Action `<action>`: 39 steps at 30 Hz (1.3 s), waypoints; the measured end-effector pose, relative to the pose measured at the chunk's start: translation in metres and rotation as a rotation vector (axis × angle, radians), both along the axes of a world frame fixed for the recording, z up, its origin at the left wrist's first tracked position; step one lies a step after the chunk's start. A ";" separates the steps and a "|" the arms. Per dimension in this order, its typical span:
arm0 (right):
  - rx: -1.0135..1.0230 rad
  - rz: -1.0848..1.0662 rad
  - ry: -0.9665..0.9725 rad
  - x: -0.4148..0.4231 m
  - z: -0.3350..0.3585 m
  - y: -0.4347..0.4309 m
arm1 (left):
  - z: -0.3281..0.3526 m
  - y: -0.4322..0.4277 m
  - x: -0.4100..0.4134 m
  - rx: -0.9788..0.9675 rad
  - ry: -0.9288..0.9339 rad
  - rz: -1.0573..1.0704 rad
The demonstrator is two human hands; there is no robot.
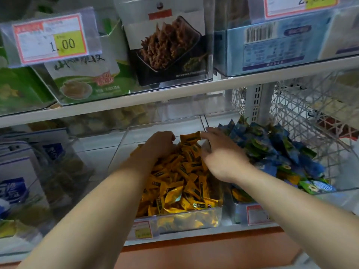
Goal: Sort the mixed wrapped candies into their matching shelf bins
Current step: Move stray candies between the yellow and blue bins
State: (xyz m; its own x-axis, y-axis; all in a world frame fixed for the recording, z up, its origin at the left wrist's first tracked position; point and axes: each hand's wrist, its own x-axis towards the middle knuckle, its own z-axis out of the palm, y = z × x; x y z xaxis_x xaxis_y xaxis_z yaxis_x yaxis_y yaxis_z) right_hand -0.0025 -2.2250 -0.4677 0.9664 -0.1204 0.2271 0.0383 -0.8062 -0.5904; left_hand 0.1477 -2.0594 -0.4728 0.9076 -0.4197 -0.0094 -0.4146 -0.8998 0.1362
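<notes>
Scanning from the left: clear bins holding white-and-blue packs fill the lower shelf. Above them a price tag reads 1.00 and hangs in front of a green box.

Centre, upper shelf: a black snack pack stands upright in a clear holder.

Centre, lower shelf: a clear bin is heaped with yellow candies.
- The left hand lies knuckles-up on the back of the heap, fingers curled down into the wrappers. The fingertips are hidden, so I cannot tell whether it has hold of any.
- One raised yellow candy sits at the back of the heap, between the two hands.
- The right hand hovers over the wall shared with the next bin, fingers loosely spread. One fingertip meets the right end of the raised candy; I cannot tell whether that is a pinch or only a touch.

A small price label is on the front of the bin.

Right of centre: the neighbouring bin holds blue-and-green candies, with a few yellow wrappers mixed in low at the front. It carries a red-edged label.

Far right: a pale blue box on the upper shelf and a white wire basket beside the upright.
</notes>
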 end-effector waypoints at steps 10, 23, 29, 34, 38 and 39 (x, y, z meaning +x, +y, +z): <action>-0.001 0.038 -0.015 -0.002 0.003 -0.001 | 0.028 0.022 -0.031 -0.392 -0.108 -0.007; -0.152 0.378 0.028 0.001 0.039 0.078 | 0.042 0.134 -0.164 -0.777 -0.281 0.330; -0.346 0.485 0.296 0.049 0.013 0.124 | 0.016 0.150 -0.168 -0.932 -0.244 0.409; -0.648 0.504 0.288 0.039 0.007 0.100 | 0.003 0.158 -0.163 -0.985 -0.167 0.381; -0.770 0.481 0.439 0.029 0.032 0.068 | 0.003 0.159 -0.162 -1.003 -0.157 0.372; -0.718 0.478 0.503 0.031 0.040 0.065 | 0.003 0.161 -0.161 -1.025 -0.148 0.373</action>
